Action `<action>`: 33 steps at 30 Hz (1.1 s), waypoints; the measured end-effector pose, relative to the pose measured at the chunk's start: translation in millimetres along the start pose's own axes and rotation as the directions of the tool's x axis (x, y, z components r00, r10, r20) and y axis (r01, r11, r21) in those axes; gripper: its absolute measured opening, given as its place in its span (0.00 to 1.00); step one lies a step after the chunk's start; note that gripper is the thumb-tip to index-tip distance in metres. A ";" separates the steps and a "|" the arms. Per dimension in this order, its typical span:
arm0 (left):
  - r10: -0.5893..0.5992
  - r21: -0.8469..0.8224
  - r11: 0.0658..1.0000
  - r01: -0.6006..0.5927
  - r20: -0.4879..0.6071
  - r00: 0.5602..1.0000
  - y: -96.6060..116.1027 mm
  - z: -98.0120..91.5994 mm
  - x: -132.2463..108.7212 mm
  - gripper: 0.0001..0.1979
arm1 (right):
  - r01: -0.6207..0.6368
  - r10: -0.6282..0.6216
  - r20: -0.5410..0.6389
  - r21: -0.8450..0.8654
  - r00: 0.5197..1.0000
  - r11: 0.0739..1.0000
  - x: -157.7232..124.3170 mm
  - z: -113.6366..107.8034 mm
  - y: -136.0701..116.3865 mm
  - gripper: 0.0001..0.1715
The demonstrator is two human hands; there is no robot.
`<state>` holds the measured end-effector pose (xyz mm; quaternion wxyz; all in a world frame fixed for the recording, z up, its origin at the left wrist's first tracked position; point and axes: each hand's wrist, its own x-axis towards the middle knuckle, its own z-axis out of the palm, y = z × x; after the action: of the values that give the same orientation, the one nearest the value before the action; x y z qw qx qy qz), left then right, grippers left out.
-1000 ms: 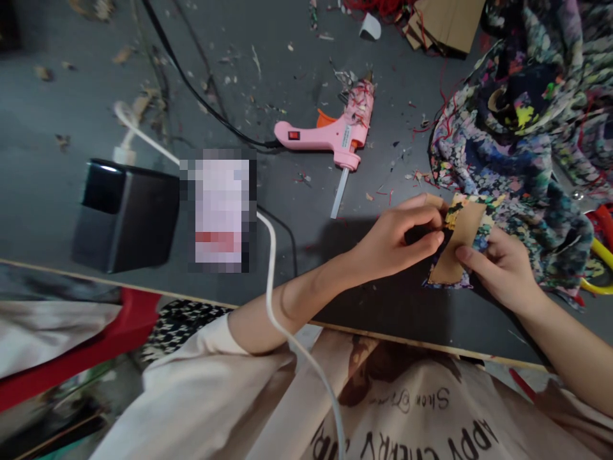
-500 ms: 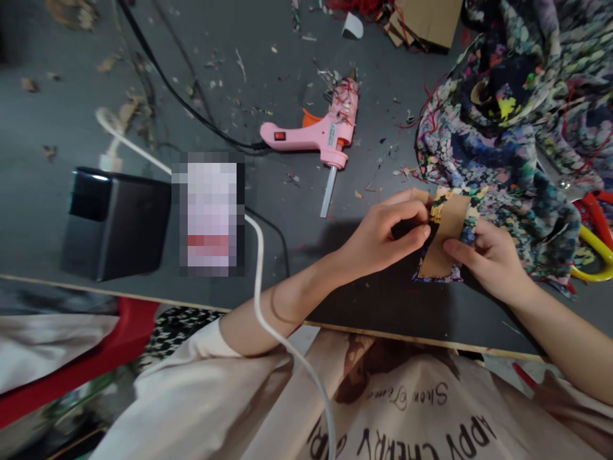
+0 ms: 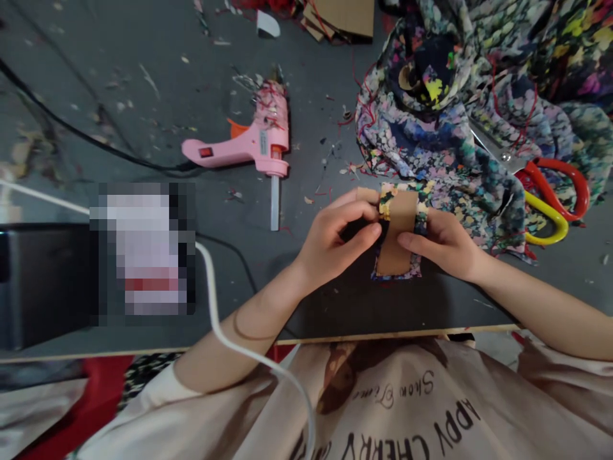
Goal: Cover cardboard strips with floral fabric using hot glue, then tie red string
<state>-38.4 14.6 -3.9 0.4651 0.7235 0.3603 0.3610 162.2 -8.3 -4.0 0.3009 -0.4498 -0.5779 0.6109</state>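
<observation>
A small cardboard piece with floral fabric folded over its edges is held above the table's front part, its bare brown face towards me. My right hand grips its right side, thumb flat on the cardboard and fingers behind. At the upper left edge, my left hand has its fingers curled against the fabric, with the thumb close beside the edge. Some of its fingertips are hidden behind the piece. Just beyond my right hand lies a heap of floral fabric.
A pink glue gun with a clear glue stick lies left of my hands. Scissors with red and yellow handles rest on the fabric. Cardboard pieces are at the back. A black box, a blurred-out object and a white cable are left.
My view has swung to the right, so the table's things appear further left. Both hands keep nearly the same hold on the fabric-edged cardboard piece.
</observation>
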 end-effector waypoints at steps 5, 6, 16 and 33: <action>0.025 0.007 1.000 -0.025 0.021 0.999 2.4 -0.8 0.3 0.08 | 0.075 -0.075 -0.011 0.063 0.997 0.995 1.2 0.8 3.5 0.19; 0.025 0.015 1.000 -0.026 0.030 0.999 2.8 -1.0 0.4 0.08 | 0.084 -0.083 -0.014 0.065 0.996 0.994 1.6 1.0 4.1 0.19; 0.013 -0.015 1.000 -0.012 0.045 0.999 -1.8 -0.6 0.6 0.15 | 0.158 -0.165 -0.065 -0.099 0.984 0.982 2.7 -0.4 2.1 0.14; -0.182 -0.098 0.978 0.183 0.016 0.983 7.3 16.1 15.6 0.10 | 0.111 -0.149 -0.231 -0.169 0.962 0.979 10.6 -5.9 3.0 0.12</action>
<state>-15.7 19.1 0.8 0.5328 0.6647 0.4051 0.3318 163.5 3.2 -8.7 0.3728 -0.5040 -0.6109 0.4835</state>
